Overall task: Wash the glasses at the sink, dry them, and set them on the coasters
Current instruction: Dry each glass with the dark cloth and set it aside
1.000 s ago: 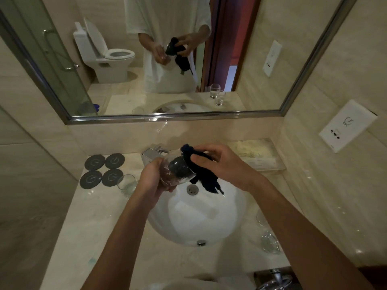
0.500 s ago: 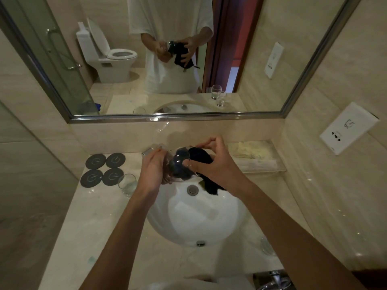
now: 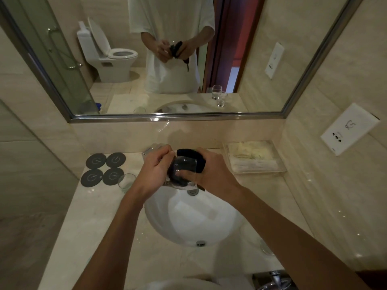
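Above the back of the white sink (image 3: 194,218), my left hand (image 3: 154,171) grips a clear glass (image 3: 184,170). My right hand (image 3: 211,170) holds a dark cloth (image 3: 196,156) wrapped over the glass's far side, with fingers and cloth pushed inside it. Several dark round coasters (image 3: 104,169) lie at the counter's back left, all bare. A second clear glass (image 3: 126,182) stands on the counter just right of them. Another glass (image 3: 266,246) shows faintly on the counter at the right, partly hidden by my right forearm.
A clear tray (image 3: 254,156) of pale packets sits at the counter's back right. The chrome tap (image 3: 151,151) is mostly hidden behind my left hand. A mirror (image 3: 167,59) spans the wall above; a wall socket plate (image 3: 348,128) is on the right.
The glass has been turned in my hands and the cloth pushed further in. My right hand has wrapped closer round the glass; both hands sit a little nearer the tap.
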A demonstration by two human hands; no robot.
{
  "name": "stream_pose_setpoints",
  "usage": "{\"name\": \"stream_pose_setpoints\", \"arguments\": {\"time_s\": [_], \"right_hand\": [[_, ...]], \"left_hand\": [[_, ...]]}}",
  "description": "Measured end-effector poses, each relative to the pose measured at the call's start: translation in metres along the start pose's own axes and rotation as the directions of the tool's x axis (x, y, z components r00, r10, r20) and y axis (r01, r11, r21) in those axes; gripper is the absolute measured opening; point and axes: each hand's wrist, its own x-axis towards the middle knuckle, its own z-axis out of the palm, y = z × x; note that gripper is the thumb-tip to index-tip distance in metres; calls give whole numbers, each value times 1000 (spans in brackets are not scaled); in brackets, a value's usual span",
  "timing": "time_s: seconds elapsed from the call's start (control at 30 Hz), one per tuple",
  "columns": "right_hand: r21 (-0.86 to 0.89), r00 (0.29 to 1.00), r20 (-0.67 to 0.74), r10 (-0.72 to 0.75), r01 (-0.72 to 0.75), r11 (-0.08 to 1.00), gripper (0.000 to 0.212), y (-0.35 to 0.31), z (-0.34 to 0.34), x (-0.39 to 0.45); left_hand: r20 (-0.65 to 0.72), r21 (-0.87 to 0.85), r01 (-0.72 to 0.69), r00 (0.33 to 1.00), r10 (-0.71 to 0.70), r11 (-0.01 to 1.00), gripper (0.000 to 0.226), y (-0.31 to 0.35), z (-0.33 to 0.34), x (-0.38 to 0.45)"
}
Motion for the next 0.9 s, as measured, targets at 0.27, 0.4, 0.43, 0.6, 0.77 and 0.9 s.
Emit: {"name": "stream_pose_setpoints", "arguments": {"time_s": [0.27,0.4,0.43,0.6,0.77,0.9], "right_hand": [[-222,934,-116,-338,308,925,32,21,10,5],[81,994,-103,42,-33,996,27,18,11,9],[110,990,-82,111,-102,989,26,18,9,10],[456,912,87,400,-393,799,38,20,-1,5],[529,906,271,324,-421,737,39,14,-7,-3],[269,964,166,205,-245,932,52,9,-4,-5]], "left_hand": [[131,-5,325,938,-321,946,38,4,3,-1],[147,-257,529,849,-508,809,50,8,0,-6],[179,-297,524,851,-493,798,55,4,-2,-6],[177,-368,369,929,-326,854,34,-2,1,-10],[-90,-135,-7,996,-5,991,20,-9,15,-15],[-167,-106,-132,979,113,986,23,-14,20,-15]]}}
